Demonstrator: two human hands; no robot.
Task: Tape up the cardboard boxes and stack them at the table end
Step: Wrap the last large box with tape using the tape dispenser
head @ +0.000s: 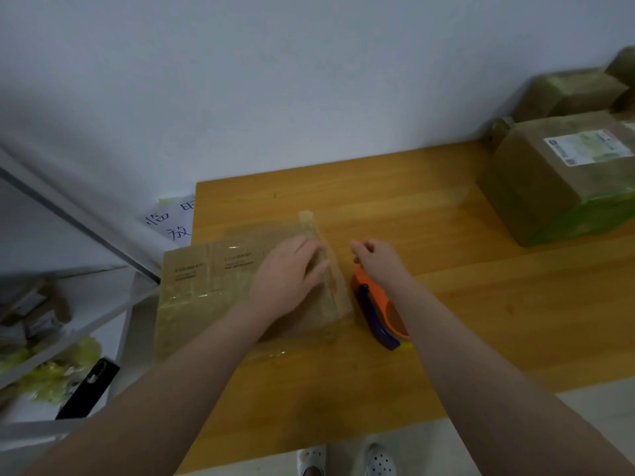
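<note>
- The cardboard box (213,290) lies at 9 o'clock on the table (446,321), at its left edge.
- The left hand (288,273) presses flat on the box top, with fingers straight.
- The right hand (376,264) is above the tape dispenser (374,310), at 3 o'clock from the box. Its fingers curl a little, and I cannot tell if they hold something.
- The other boxes (563,180) stand at 2 o'clock.

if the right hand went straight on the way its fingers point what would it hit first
Probably the loose tape strip along the cardboard box's right edge, just ahead-left of the right hand; depth is unclear, so it may pass above it.
</note>
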